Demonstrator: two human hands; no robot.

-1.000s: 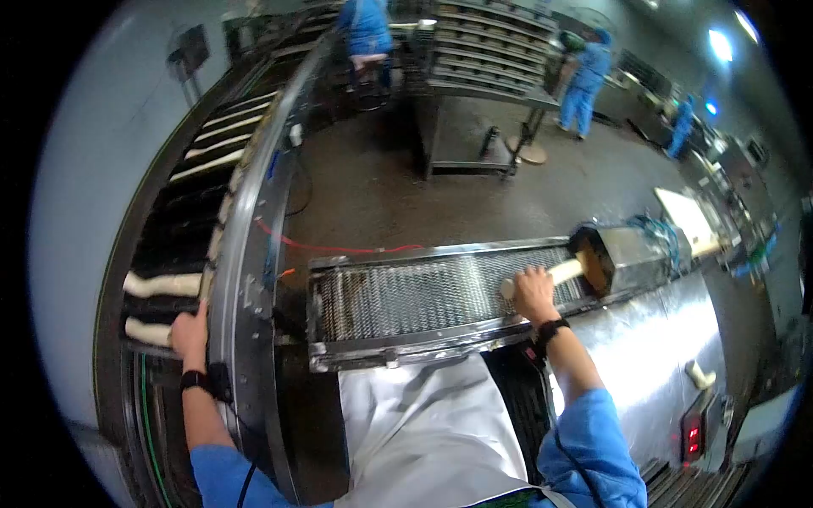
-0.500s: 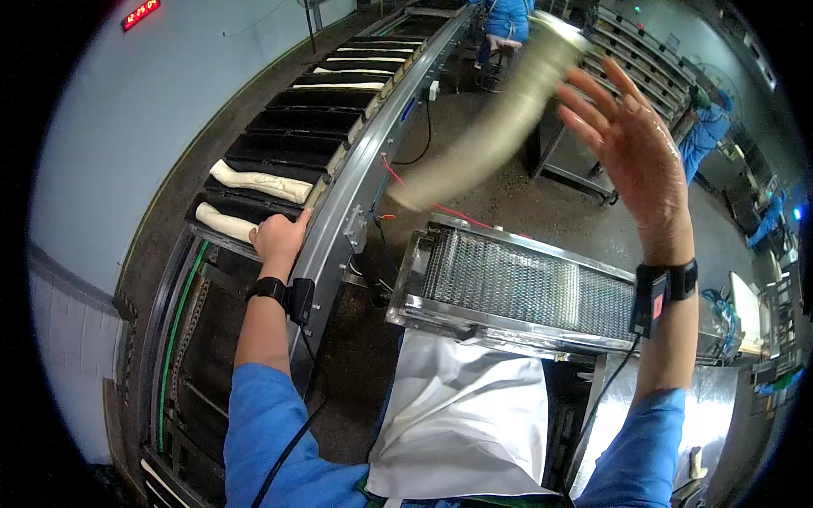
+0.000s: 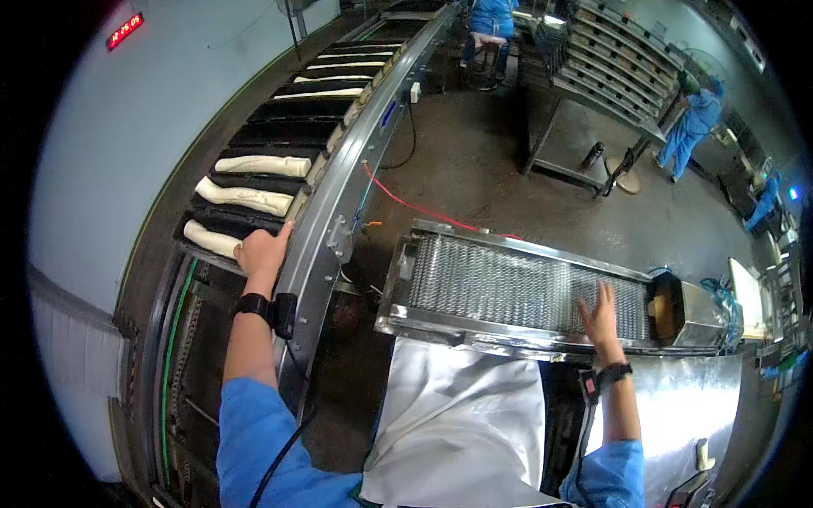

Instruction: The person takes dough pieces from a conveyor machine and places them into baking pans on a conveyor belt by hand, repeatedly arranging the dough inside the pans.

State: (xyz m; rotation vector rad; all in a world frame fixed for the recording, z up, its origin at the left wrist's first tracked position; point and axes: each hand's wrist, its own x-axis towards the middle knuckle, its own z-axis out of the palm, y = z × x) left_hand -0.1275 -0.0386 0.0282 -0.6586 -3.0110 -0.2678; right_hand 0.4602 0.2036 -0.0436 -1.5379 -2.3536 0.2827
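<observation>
Near the end of the conveyor, my left hand point(image 3: 262, 251) has its fingers curled at the right end of a pale dough roll point(image 3: 208, 240) lying in a black pan; the gripped end is hidden. One finger stretches towards the pan's edge. In the two pans beyond lie a second dough roll point(image 3: 244, 196) and a third dough roll point(image 3: 262, 165). My right hand point(image 3: 601, 324) is open, fingers apart and holding nothing, over the right part of a metal mesh belt point(image 3: 483, 279). Whether it touches the mesh I cannot tell.
A steel conveyor rail point(image 3: 330, 190) runs along the pans. At the mesh belt's right end stands a metal housing point(image 3: 703, 313). A steel sheet point(image 3: 669, 398) lies at the lower right. Behind are a tray rack point(image 3: 614, 68) and a person in blue point(image 3: 694, 118).
The dough roll that was in mid-air beside my right hand now lies in the third pan. My right hand has dropped over the mesh belt. My left hand stays at the nearest dough roll.
</observation>
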